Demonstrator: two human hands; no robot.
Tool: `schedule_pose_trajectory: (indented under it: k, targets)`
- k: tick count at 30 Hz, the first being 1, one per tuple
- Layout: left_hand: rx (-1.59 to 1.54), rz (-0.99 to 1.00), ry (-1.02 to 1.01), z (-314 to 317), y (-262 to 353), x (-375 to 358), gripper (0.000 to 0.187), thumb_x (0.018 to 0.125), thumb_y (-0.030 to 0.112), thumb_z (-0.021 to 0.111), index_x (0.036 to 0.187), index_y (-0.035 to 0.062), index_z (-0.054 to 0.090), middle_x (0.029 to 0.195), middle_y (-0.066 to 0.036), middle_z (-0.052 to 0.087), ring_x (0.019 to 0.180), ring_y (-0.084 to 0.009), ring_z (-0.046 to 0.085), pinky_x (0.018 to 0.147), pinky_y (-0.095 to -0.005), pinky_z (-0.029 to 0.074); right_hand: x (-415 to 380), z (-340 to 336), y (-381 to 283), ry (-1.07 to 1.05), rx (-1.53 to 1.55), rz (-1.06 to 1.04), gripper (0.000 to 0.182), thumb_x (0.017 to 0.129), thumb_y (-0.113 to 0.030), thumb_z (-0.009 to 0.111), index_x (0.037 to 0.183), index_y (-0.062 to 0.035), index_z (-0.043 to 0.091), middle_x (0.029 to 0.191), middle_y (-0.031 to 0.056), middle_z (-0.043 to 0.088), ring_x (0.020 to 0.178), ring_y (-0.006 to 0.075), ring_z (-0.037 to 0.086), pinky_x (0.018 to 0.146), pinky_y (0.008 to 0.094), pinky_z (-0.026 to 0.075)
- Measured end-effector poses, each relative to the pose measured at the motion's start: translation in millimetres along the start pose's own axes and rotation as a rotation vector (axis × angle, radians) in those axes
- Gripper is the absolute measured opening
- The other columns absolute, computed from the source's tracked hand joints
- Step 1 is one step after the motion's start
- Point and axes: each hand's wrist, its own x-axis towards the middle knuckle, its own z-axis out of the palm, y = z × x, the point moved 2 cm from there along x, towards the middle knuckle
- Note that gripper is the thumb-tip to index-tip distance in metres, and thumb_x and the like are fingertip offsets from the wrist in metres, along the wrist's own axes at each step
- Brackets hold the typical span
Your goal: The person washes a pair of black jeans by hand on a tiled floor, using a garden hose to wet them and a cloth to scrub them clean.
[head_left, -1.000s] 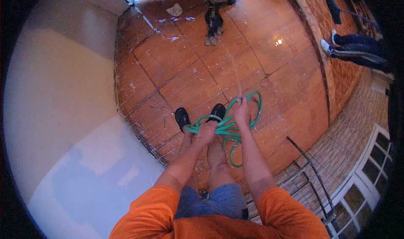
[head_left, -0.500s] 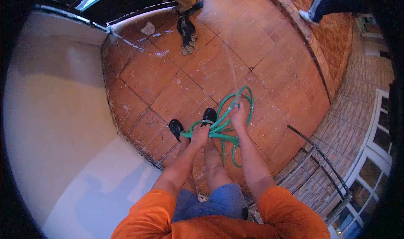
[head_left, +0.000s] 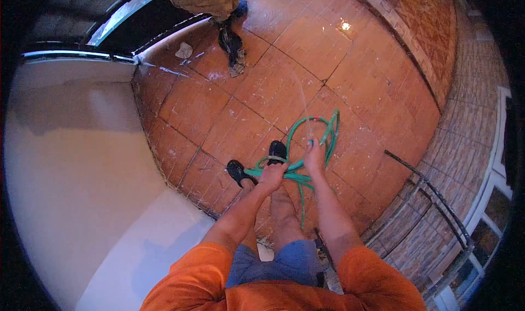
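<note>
Loops of a green garden hose hang in front of me, above the tiled floor. My left hand is closed around the gathered coils near my shoes. Higher and to the right, my right hand grips the hose close to its end, the thumb near the opening. A thin stream of water arcs away from that end over the tiles. The fingers of both hands are partly hidden behind the hose and the backs of the hands.
Wet reddish floor tiles bear white splashes. Another person's dark boot stands ahead on the left. A pale wall runs along my left; a black metal rail and a stone-patterned wall are on the right.
My left hand has shifted right, closer to my right hand, and the hose loops have changed shape. The person at the upper right has mostly left the view. My view has shifted slightly.
</note>
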Motion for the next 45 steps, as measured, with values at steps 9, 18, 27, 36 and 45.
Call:
schedule_pose_trajectory:
  k: [9,18,27,36,45]
  targets:
    - [0.268,0.178,-0.232,-3,43,36,0.026,0.093,0.013,0.048,0.117,0.0151,0.057,0.103,-0.012,0.065,0.102,-0.0345,0.065,0.091,-0.0507,0.047,1,-11,50,-0.019,0.031,-0.013,0.026,0.103,-0.029,0.046,0.123,-0.0133,0.054,0.089,0.0282,0.065,0.081,0.0477,0.064,0.065,0.0562,0.047]
    - [0.327,0.348,-0.205,-15,92,89,0.031,0.09,0.011,0.054,0.121,0.0171,0.055,0.113,-0.01,0.066,0.106,-0.0332,0.065,0.087,-0.0487,0.047,11,-79,84,0.257,0.219,0.274,0.024,0.103,-0.027,0.047,0.122,-0.0143,0.054,0.087,0.022,0.067,0.081,0.0417,0.067,0.066,0.0507,0.048]
    - [0.38,0.427,-0.058,-8,125,145,0.032,0.088,0.012,0.059,0.12,0.018,0.057,0.113,-0.01,0.067,0.108,-0.0284,0.066,0.09,-0.0615,0.042,7,-94,98,0.138,0.216,0.22,0.029,0.104,-0.027,0.046,0.128,-0.014,0.052,0.097,0.0231,0.067,0.089,0.0415,0.067,0.075,0.0495,0.05]
    - [0.299,0.357,-0.149,13,75,161,0.069,0.082,0.028,0.07,0.145,0.0263,0.044,0.131,-0.011,0.063,0.116,-0.0376,0.061,0.101,-0.068,0.034,41,-38,98,0.157,0.198,0.168,0.05,0.103,-0.03,0.048,0.148,-0.013,0.035,0.115,0.0299,0.064,0.101,0.0478,0.063,0.085,0.0534,0.049]
    - [-0.552,0.016,-0.519,-18,-75,318,0.029,0.085,0.028,0.063,0.105,0.0106,0.075,0.1,-0.007,0.073,0.096,-0.0213,0.067,0.084,-0.039,0.051,174,37,94,-0.243,-0.102,0.003,0.05,0.094,-0.049,0.059,0.119,-0.0061,0.066,0.098,0.0268,0.068,0.097,0.0458,0.065,0.084,0.0499,0.052]
